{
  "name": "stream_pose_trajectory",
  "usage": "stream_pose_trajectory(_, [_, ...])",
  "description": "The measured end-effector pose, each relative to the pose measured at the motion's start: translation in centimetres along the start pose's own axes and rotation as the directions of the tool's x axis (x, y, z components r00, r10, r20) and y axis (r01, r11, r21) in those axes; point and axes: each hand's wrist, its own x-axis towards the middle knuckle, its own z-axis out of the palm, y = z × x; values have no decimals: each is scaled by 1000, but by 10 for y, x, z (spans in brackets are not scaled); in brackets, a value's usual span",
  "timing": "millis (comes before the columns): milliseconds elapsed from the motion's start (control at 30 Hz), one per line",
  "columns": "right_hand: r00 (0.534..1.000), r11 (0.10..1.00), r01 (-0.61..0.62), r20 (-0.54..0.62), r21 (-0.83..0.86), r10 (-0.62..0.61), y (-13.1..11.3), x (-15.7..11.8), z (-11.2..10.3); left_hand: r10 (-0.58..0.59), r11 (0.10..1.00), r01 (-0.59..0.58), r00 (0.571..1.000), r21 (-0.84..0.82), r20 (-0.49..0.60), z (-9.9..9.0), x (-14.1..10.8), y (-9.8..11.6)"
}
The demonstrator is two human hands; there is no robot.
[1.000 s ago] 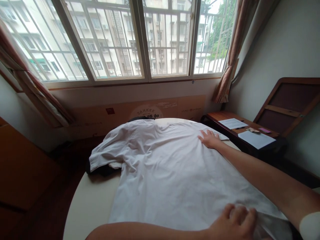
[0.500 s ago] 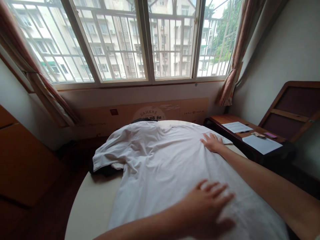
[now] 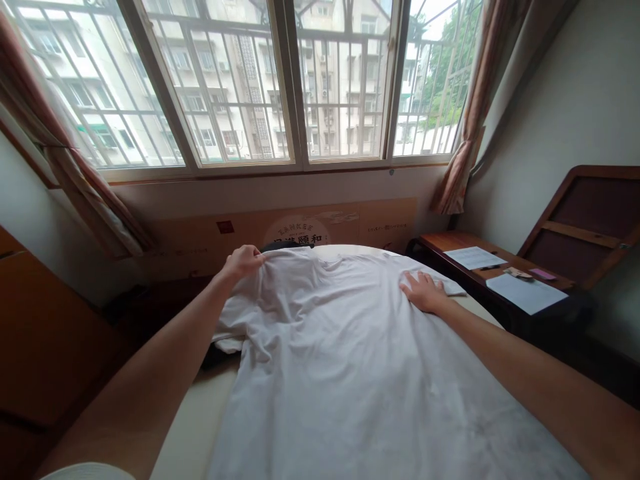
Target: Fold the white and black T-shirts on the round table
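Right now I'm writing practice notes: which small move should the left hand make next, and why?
Perhaps ease the left hand gently outward: it grips the white shirt near one shoulder, with creases below, while the right hand lies flat on the other side and could anchor it.

The person is wearing a whitish sleeve [image 3: 87, 472] on the left arm, its rounded edge peeking in at the bottom of the view; faint curved lines seem to be ringing the cloth, cropped as it is. The left forearm [image 3: 165, 347] is tapering bare to the left hand [image 3: 243, 260], the right forearm [image 3: 520, 363] likewise to the right hand [image 3: 424, 292].
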Motion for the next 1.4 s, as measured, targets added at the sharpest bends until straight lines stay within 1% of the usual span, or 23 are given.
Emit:
stream_pose_trajectory(167, [1000, 1000, 20, 21, -14, -20, -6, 1, 1, 47, 996, -37, 991, 87, -127, -16, 16, -15])
stream_pose_trajectory(267, [999, 999, 33, 31, -18, -33, -14, 1, -1, 39, 987, -19, 992, 160, -121, -22, 25, -14])
stream_pose_trajectory(333, [998, 999, 49, 26, -13, -49, -20, 1, -5, -18, 970, 44, 994, 239, -110, -21, 26, -6])
stream_pose_trajectory(400, [998, 998, 66, 6, -20, -66, -27, 3, -13, -49, 942, 81, 993, 324, -105, -15, 24, 11])
stream_pose_trajectory(433, [998, 997, 67, -8, -31, -67, -30, 5, -17, -15, 936, 52, 994, 347, -107, -10, 23, 21])
stream_pose_trajectory(533, [995, 997, 40, -88, -61, -45, -45, 15, -27, 215, 931, -186, 975, 315, -61, 8, 24, 55])
stream_pose_trajectory(567, [991, 998, 42, -123, -50, -48, -51, 20, -28, 255, 925, -236, 967, 298, -23, 15, 27, 64])
stream_pose_trajectory(600, [987, 998, 55, -150, -24, -58, -57, 24, -28, 256, 924, -251, 967, 287, 23, 21, 31, 73])
stream_pose_trajectory(667, [984, 994, 103, -151, 43, -95, -69, 33, -22, 181, 937, -205, 978, 284, 108, 31, 41, 84])
stream_pose_trajectory(733, [987, 987, 136, -95, 87, -128, -78, 39, -13, 113, 952, -152, 981, 266, 157, 39, 52, 88])
stream_pose_trajectory(833, [990, 985, 139, -3, 100, -140, -84, 44, 1, 77, 970, -120, 977, 212, 200, 44, 62, 86])
stream_pose_trajectory(867, [990, 986, 136, 17, 101, -138, -84, 45, 4, 73, 975, -110, 980, 195, 187, 45, 64, 86])
stream_pose_trajectory(900, [990, 986, 132, 35, 102, -136, -84, 45, 5, 70, 979, -95, 988, 181, 138, 45, 65, 85])
stream_pose_trajectory(967, [989, 987, 126, 60, 101, -132, -84, 46, 5, 54, 986, -48, 998, 157, -33, 45, 66, 87])
stream_pose_trajectory(1033, [989, 988, 120, 73, 100, -127, -84, 46, 3, 15, 991, 10, 983, 133, -185, 46, 66, 92])
stream_pose_trajectory(1067, [990, 988, 115, 74, 101, -123, -84, 47, 2, -4, 991, 33, 977, 131, -212, 47, 66, 95])
stream_pose_trajectory(1100, [990, 989, 109, 74, 102, -117, -84, 47, 1, -14, 989, 43, 980, 139, -200, 49, 64, 100])
stream_pose_trajectory(1200, [993, 990, 91, 66, 110, -99, -86, 48, 1, 8, 984, 15, 992, 180, -125, 60, 48, 118])
stream_pose_trajectory(1233, [994, 990, 87, 61, 113, -94, -86, 48, 1, 51, 981, -30, 993, 191, -108, 66, 36, 125])
stream_pose_trajectory(1300, [995, 990, 82, 49, 116, -88, -87, 49, 2, 214, 960, -199, 975, 196, -60, 82, 1, 142])
stream_pose_trajectory(1333, [995, 990, 80, 44, 116, -85, -88, 49, 3, 329, 929, -322, 944, 182, -9, 93, -21, 150])
stream_pose_trajectory(1367, [996, 990, 80, 39, 116, -85, -88, 49, 3, 448, 880, -452, 892, 143, 65, 104, -44, 156])
stream_pose_trajectory(1400, [996, 990, 82, 37, 115, -87, -87, 49, 3, 520, 842, -530, 847, 99, 111, 116, -66, 161])
